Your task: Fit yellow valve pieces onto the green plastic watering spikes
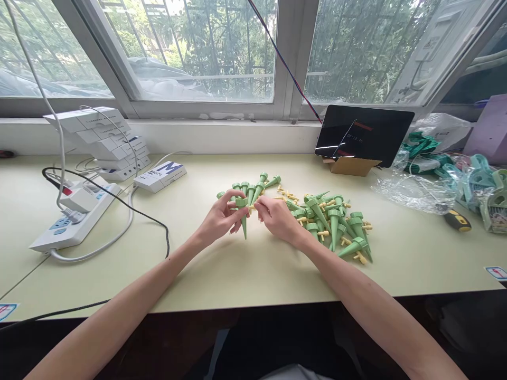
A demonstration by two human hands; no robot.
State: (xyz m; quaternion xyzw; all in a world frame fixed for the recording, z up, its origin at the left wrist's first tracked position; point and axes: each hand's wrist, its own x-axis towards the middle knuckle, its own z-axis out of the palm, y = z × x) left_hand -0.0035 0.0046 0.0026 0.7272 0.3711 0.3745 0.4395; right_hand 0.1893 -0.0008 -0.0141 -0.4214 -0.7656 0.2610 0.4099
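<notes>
Between the fingers of my left hand is a green plastic watering spike, cap up and point down. My right hand pinches a small yellow valve against the side of that spike, just below the cap. Whether the valve is seated in the spike I cannot tell. Behind my hands lies a small group of green spikes. To the right of my right hand is a larger pile of green spikes with yellow valves among them. Several loose yellow valves lie between the two groups.
On the left are a power strip with cables, stacked white boxes and a single box. A tablet leans on a cardboard stand at the back right. Plastic bags and a yellow-black tool lie far right.
</notes>
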